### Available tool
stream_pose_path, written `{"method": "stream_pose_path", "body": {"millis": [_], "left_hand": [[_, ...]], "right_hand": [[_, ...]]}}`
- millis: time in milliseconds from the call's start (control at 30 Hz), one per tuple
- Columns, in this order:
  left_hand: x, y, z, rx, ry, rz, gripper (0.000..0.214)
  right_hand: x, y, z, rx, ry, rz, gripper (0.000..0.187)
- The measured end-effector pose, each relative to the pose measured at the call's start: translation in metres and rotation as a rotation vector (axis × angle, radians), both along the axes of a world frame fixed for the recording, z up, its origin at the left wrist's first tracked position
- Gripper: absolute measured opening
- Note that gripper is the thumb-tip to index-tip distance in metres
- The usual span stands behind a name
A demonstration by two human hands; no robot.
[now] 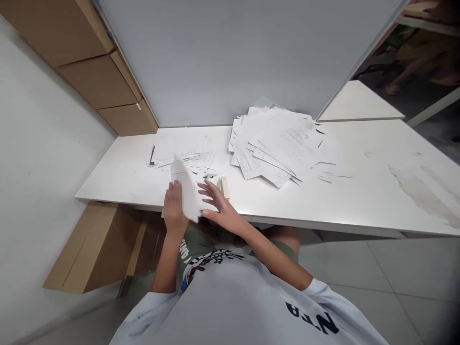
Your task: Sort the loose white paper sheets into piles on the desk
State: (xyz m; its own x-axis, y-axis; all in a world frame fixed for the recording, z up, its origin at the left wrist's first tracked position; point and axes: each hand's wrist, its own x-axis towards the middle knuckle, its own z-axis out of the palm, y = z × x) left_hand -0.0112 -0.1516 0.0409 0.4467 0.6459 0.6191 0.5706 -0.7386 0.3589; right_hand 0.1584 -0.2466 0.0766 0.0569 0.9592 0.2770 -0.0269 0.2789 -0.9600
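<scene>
Paper gripped in my left hand; my right hand spread open just beside it, near a small cream object on the table.

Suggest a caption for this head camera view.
Left hand holds white paper near the right hand, beside a loose document pile.

White tabletop, stained at right end; grey partition behind; cardboard boxes below left; tiled floor.

Left hand raised, fingers together; right hand open, fingers spread wide.
</scene>
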Motion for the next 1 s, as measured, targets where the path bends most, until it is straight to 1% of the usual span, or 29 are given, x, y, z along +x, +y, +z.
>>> {"method": "stream_pose_path", "body": {"millis": [33, 100, 167, 200, 267, 333, 400, 500, 567, 600, 667, 733, 767, 800, 833, 900, 933, 1000], "left_hand": [[-0.002, 0.002, 0.002, 0.022, 0.07, -0.039, 0.058], [-0.004, 0.004, 0.001, 0.021, 0.173, -0.118, 0.067], [-0.007, 0.002, -0.007, -0.047, 0.244, -0.193, 0.079], [-0.008, 0.0, -0.012, -0.094, 0.271, -0.227, 0.084], [-0.009, -0.005, -0.022, -0.196, 0.315, -0.291, 0.089], [-0.009, -0.011, -0.028, -0.286, 0.351, -0.339, 0.09], [-0.009, -0.019, -0.027, -0.357, 0.377, -0.371, 0.089], [-0.012, -0.03, -0.02, -0.477, 0.358, -0.39, 0.088], [-0.02, -0.036, -0.017, -0.555, 0.276, -0.336, 0.088], [-0.027, -0.038, -0.017, -0.576, 0.206, -0.267, 0.087], [-0.042, -0.037, -0.022, -0.592, 0.008, -0.037, 0.08], [-0.058, -0.032, -0.032, -0.646, -0.247, 0.216, 0.068], [-0.066, -0.028, -0.037, -0.716, -0.367, 0.299, 0.061], [-0.073, -0.023, -0.042, -0.815, -0.467, 0.349, 0.057], [-0.079, -0.018, -0.046, -0.93, -0.539, 0.365, 0.055], [-0.087, -0.009, -0.053, -1.147, -0.608, 0.332, 0.056], [-0.088, -0.006, -0.055, -1.233, -0.619, 0.291, 0.057], [-0.089, -0.001, -0.057, -1.334, -0.648, 0.179, 0.054]], "right_hand": [[0.0, 0.001, -0.004, -0.057, 0.13, -0.009, 0.087], [-0.002, 0.002, -0.013, -0.204, 0.351, -0.085, 0.083], [-0.004, 0.004, -0.021, -0.346, 0.515, -0.162, 0.072], [-0.005, 0.004, -0.024, -0.401, 0.569, -0.178, 0.069], [-0.006, 0.006, -0.029, -0.48, 0.609, -0.194, 0.068], [-0.009, 0.009, -0.035, -0.522, 0.606, -0.221, 0.07], [-0.013, 0.011, -0.043, -0.518, 0.608, -0.244, 0.069], [-0.022, 0.013, -0.06, -0.477, 0.607, -0.288, 0.06], [-0.026, 0.011, -0.07, -0.468, 0.591, -0.348, 0.052], [-0.027, 0.01, -0.075, -0.465, 0.582, -0.378, 0.049], [-0.026, 0.007, -0.08, -0.462, 0.564, -0.429, 0.044], [-0.024, 0.005, -0.084, -0.486, 0.543, -0.47, 0.042], [-0.023, 0.005, -0.085, -0.508, 0.53, -0.49, 0.043], [-0.022, 0.004, -0.086, -0.529, 0.514, -0.503, 0.043], [-0.021, 0.004, -0.086, -0.541, 0.491, -0.503, 0.042], [-0.019, 0.004, -0.088, -0.534, 0.412, -0.474, 0.037], [-0.019, 0.003, -0.089, -0.523, 0.357, -0.457, 0.034], [-0.017, 0.001, -0.089, -0.494, 0.22, -0.444, 0.029]]}}
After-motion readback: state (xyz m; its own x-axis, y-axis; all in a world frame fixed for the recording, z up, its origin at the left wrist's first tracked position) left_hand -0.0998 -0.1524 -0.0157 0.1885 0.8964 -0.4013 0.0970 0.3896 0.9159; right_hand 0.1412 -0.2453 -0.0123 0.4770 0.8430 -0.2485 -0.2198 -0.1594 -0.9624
